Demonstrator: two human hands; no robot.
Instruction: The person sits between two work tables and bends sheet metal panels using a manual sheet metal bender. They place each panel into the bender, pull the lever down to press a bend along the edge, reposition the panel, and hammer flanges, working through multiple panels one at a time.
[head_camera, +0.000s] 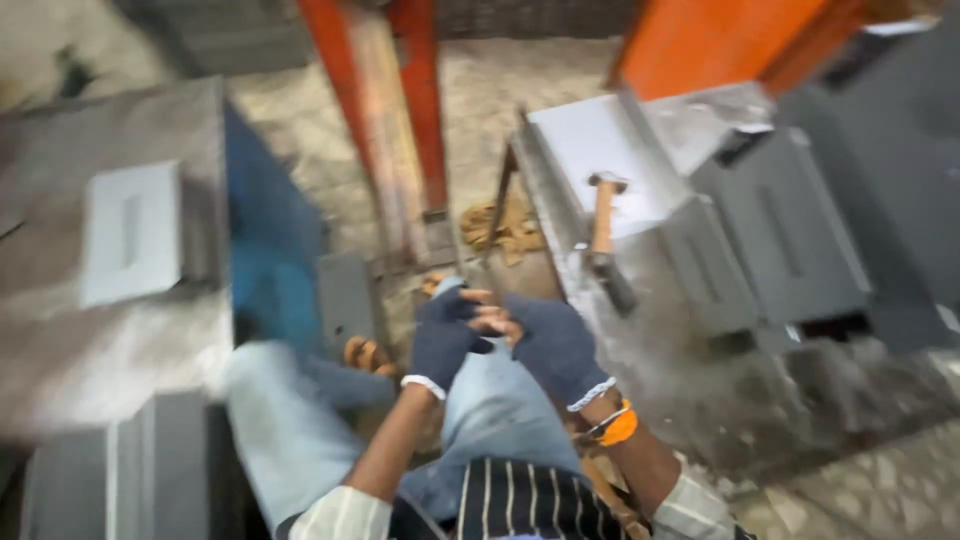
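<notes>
A rough, speckled concrete floor (520, 90) lay below, crossed by orange-painted steel posts (420, 110). Grey sheet-metal boxes (770, 230) crowded the right side, and a wooden-handled hammer (605, 245) rested on the nearest pale grey one. More grey metal panels (130, 235) stood at the left, close beside the knees. Over the lap in blue jeans, the left hand (440, 335) and right hand (550, 345), both in dark blue fingerless gloves, met together, fingers touching; blur hid whether they gripped anything.
</notes>
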